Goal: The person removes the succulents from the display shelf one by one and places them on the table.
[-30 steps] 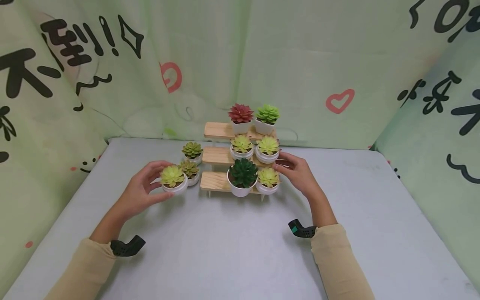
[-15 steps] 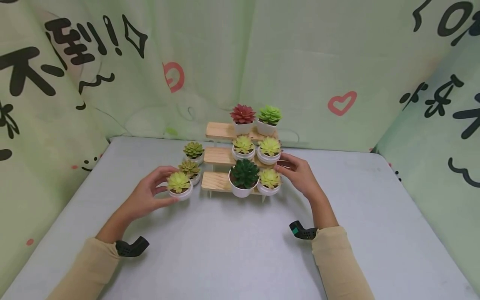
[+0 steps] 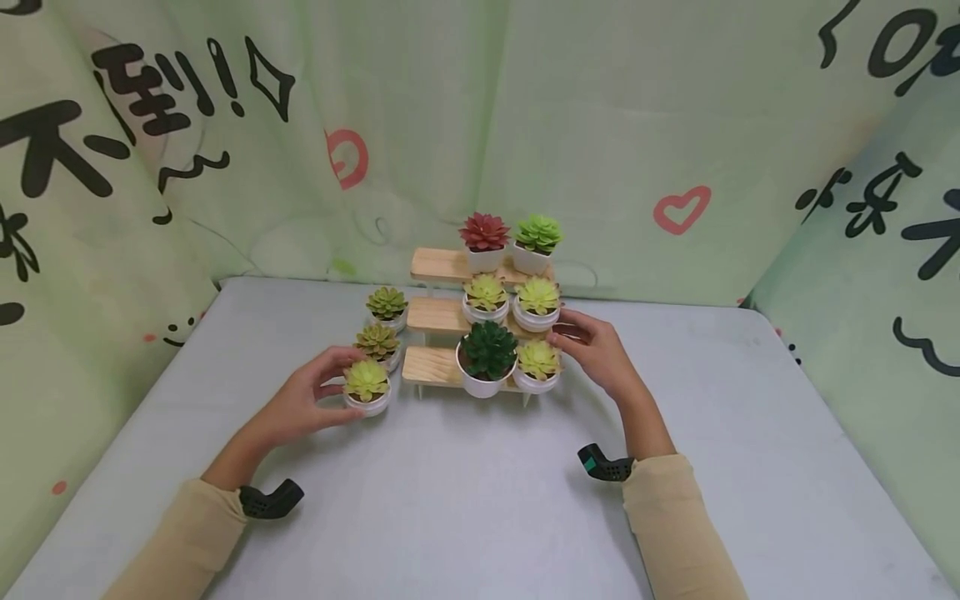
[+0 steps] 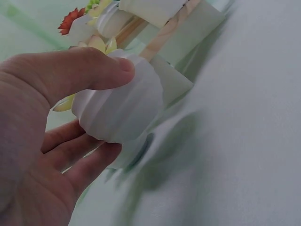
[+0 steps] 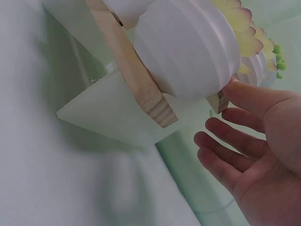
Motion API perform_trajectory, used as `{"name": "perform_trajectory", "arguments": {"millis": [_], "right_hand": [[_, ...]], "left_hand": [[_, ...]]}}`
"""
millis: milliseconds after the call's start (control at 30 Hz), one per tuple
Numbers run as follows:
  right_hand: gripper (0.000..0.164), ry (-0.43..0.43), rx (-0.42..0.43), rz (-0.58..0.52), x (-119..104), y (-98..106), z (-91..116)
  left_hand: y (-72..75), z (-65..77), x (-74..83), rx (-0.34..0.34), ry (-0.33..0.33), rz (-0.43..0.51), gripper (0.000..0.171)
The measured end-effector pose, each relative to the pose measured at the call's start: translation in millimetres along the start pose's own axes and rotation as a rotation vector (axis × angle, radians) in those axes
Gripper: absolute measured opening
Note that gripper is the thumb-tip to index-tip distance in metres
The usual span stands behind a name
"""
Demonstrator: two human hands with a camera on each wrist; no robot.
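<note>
My left hand [image 3: 311, 398] grips a potted yellow-green succulent [image 3: 366, 381] left of a three-step wooden plant stand [image 3: 433, 365]. In the left wrist view its thumb and fingers hold the ribbed white pot [image 4: 124, 101], which appears raised off the table. My right hand [image 3: 596, 354] is at the stand's right side, with its fingers loosely extended. In the right wrist view the thumb tip is at the white pot [image 5: 188, 52] on the lowest step; whether it presses on it cannot be told. A dark green succulent [image 3: 487, 350] stands beside that pot.
Two olive-green potted succulents [image 3: 387, 304] stand on the table [image 3: 465, 500] just left of the stand. On the top step are a red succulent [image 3: 484, 232] and a bright green one [image 3: 537, 234]. Two yellow-green ones [image 3: 537, 296] share the middle step. A curtain [image 3: 585, 150] hangs behind.
My left hand has carried the yellow-green succulent rightward and slightly nearer to me, past the front olive-green plant. My right hand has stayed almost still by the stand.
</note>
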State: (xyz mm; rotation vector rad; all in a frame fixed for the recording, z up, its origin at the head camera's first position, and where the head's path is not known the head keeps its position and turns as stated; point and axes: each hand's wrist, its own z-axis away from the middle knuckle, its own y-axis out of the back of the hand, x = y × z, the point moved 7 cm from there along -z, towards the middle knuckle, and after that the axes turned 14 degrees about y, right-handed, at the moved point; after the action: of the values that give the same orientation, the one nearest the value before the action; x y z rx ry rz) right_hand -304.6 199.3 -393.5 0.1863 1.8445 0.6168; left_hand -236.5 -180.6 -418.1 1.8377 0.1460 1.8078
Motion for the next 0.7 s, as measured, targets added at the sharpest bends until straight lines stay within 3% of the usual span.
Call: {"name": "perform_trajectory", "arguments": {"millis": [300, 700], "right_hand": [[0.056, -0.006, -0.003, -0.002, 0.7, -0.9, 0.8], [0.055, 0.013, -0.001, -0.007, -2.9, -0.3, 1.1]], "left_hand": [[-10.7, 1.1, -7.6, -0.081, 0.020, -0.050, 0.068], [-10.0, -0.2, -9.6, -0.148, 0.051, -0.033, 0.067]]}}
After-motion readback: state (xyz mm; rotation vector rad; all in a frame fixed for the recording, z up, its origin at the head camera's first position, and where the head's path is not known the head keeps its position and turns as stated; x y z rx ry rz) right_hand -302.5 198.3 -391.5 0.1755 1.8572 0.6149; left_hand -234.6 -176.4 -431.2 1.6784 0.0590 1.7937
